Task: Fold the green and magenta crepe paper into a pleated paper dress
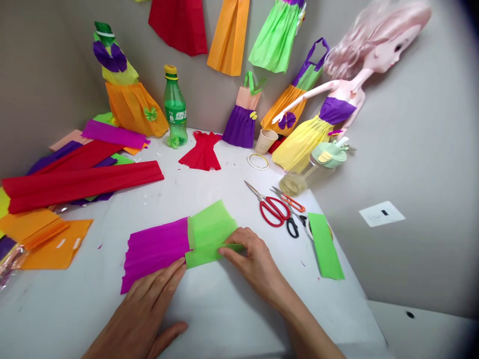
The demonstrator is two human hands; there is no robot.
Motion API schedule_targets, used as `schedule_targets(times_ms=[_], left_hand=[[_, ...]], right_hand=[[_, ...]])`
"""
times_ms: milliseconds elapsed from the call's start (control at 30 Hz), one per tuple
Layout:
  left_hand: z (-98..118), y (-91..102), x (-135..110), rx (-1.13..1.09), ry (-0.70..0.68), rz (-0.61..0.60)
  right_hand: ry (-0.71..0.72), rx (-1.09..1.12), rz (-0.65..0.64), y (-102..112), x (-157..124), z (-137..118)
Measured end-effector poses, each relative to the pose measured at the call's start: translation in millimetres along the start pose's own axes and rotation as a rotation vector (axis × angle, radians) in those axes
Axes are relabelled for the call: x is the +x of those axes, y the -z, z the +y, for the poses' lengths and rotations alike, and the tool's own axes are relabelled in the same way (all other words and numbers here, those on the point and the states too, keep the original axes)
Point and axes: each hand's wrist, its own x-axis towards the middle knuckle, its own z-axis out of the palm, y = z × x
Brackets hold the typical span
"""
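The right hand (254,262) has its fingers (234,247) pressed together on the green crepe paper (207,234), whose long axis runs leftward to the magenta crepe paper (155,254), nearer the left hand (144,306).

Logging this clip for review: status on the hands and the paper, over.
Left hand flat against magenta crepe paper. Right hand on green crepe paper, overlapping the magenta. Red-handled scissors beyond the right hand, apart from it.
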Motion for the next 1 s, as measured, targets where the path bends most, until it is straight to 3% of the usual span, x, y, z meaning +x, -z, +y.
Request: schedule_targets(times_ms=[1000], left_hand=[[3, -0.8, 7, 0.005, 0.064, 0.017]], right_hand=[[-0.139, -0.212, -0.047, 0, -15, -6]])
